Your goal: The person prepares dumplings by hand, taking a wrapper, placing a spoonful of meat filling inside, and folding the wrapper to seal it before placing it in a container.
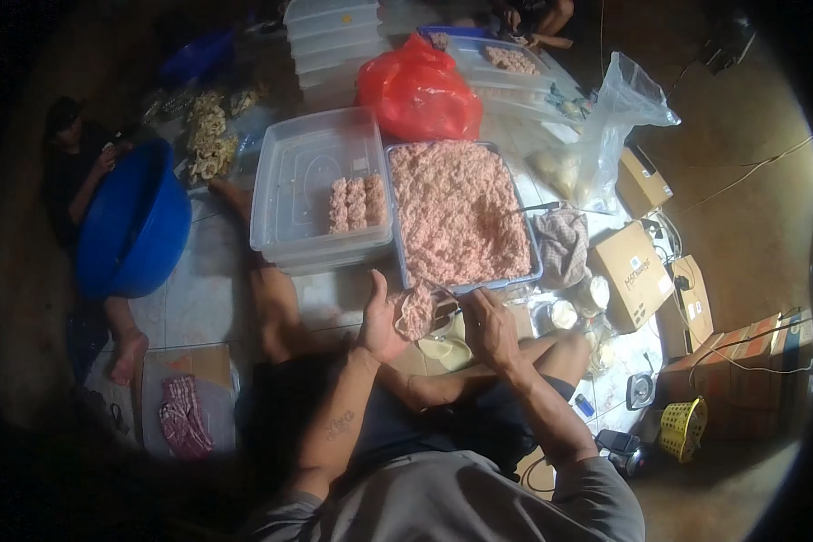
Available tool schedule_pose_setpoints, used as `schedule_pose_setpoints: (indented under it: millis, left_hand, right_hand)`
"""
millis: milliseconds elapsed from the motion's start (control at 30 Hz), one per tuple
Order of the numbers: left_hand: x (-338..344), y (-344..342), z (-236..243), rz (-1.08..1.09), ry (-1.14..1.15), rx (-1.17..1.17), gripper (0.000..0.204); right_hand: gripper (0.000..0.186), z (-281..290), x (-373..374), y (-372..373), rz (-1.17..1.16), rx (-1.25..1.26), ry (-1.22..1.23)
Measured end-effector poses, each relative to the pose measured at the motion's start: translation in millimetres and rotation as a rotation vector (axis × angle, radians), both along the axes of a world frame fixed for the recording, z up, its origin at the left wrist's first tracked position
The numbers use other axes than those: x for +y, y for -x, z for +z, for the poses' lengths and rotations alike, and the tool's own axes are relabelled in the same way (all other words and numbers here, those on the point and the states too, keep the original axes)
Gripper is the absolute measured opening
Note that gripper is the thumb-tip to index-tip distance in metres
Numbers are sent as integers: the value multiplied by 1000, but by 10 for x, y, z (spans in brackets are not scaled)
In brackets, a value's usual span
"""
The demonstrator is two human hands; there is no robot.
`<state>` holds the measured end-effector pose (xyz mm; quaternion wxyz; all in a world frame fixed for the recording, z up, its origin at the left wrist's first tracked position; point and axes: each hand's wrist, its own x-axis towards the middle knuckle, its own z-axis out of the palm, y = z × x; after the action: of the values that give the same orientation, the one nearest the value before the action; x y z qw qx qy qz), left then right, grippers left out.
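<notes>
My left hand (384,327), thumb raised, cradles a dumpling (415,313), a thin wrapper topped with pink minced filling. My right hand (491,332) is closed around a thin dark utensil (446,292) whose end reaches toward the dumpling. Below and between the hands lie pale round wrappers (443,350). Just beyond them is a blue-rimmed tray (538,269) full of pink minced filling (461,212), with another utensil (535,208) resting at its right side. Left of that tray, a clear plastic container (285,194) holds short rows of filled dumplings (358,202).
A red plastic bag (420,90) sits behind the tray. Stacked clear containers (334,41) stand farther back. At left, a person (79,158) sits by a blue tub (144,221). Cardboard boxes (630,275), a checked cloth (565,244) and a yellow basket (682,426) are at right.
</notes>
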<state>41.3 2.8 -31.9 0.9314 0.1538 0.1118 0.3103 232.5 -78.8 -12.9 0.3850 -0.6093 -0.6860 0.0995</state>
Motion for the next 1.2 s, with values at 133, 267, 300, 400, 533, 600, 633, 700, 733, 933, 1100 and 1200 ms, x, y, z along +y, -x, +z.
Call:
schedule_pose_setpoints:
  millis: [133, 267, 300, 400, 533, 600, 633, 700, 733, 933, 1100, 1200]
  left_hand:
    - [160, 46, -371, -148, 135, -430, 109]
    - [156, 91, -260, -112, -58, -55, 106]
    - [180, 58, -252, -146, 1, -141, 103]
    - [154, 65, -240, -208, 47, -270, 100]
    - [122, 116, -128, -177, 238, -462, 94]
    - [136, 114, -187, -172, 261, -504, 91]
    - [149, 66, -197, -180, 286, -553, 89]
    - [142, -16, -167, -200, 271, -583, 91]
    - [124, -28, -165, -212, 257, -614, 92]
    - [102, 62, -329, -104, 285, -467, 99]
    - [147, 26, -246, 54, 206, -214, 99]
    - [76, -7, -205, 203, 223, -347, 96]
  right_hand:
    - [3, 54, 167, -99, -204, 51, -43]
    - [8, 308, 391, -350, -167, 325, 5]
    - [10, 173, 486, -505, -237, -31, 90]
    - [13, 30, 553, -671, -356, -402, 352]
    - [5, 109, 443, -389, -262, 72, -58]
    - [6, 37, 325, -80, -155, 326, -1]
    - [7, -66, 254, 21, -111, 287, -44]
    - [8, -290, 185, 190, -80, 143, -93]
    - [8, -366, 225, 134, -83, 144, -89]
    - [5, -182, 379, -293, -298, 145, 8]
    - [20, -447, -156, -645, -263, -151, 235]
    - [15, 132, -243, -215, -271, 139, 262]
